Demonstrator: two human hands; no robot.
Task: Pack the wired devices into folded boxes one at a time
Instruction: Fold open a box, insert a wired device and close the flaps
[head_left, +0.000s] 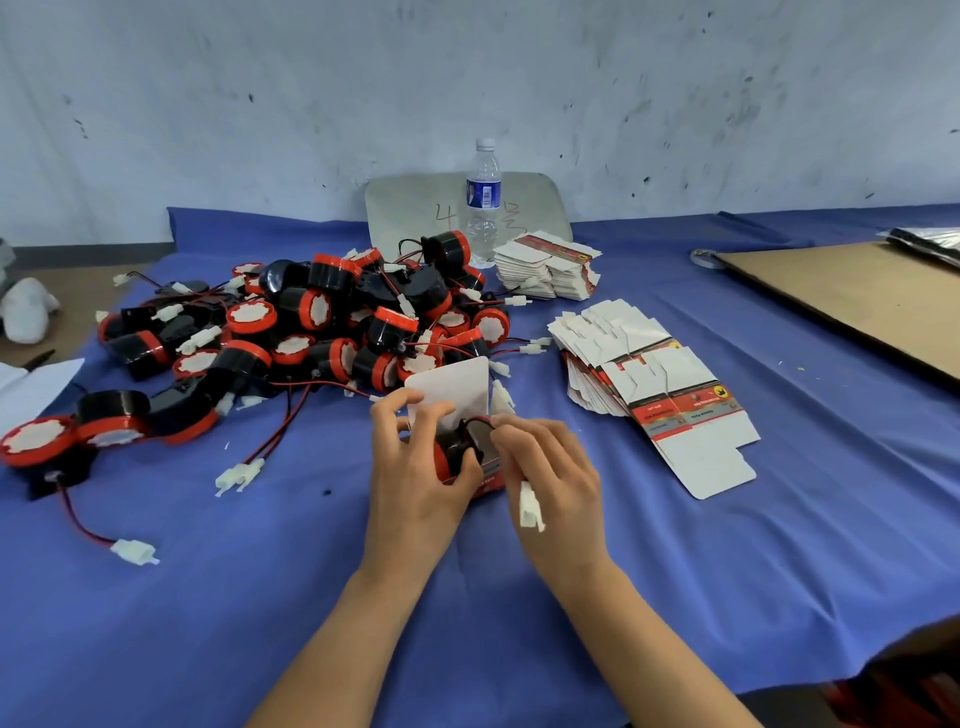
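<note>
Left hand (415, 467) grip curled round the open box (453, 387) and device (453, 456) in it, right hand (553, 467) grip pinching the device's wire (479, 421) and connector (530, 506).

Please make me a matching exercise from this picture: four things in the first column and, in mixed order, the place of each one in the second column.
Column one
1. water bottle
2. flat boxes
3. cardboard sheet
4. open box

Column two
A. between the left hand and the right hand
B. upright at the back, near the wall
C. fanned out on the blue cloth
D. lying flat at the far right

Pairs: 1-B, 2-C, 3-D, 4-A
</note>
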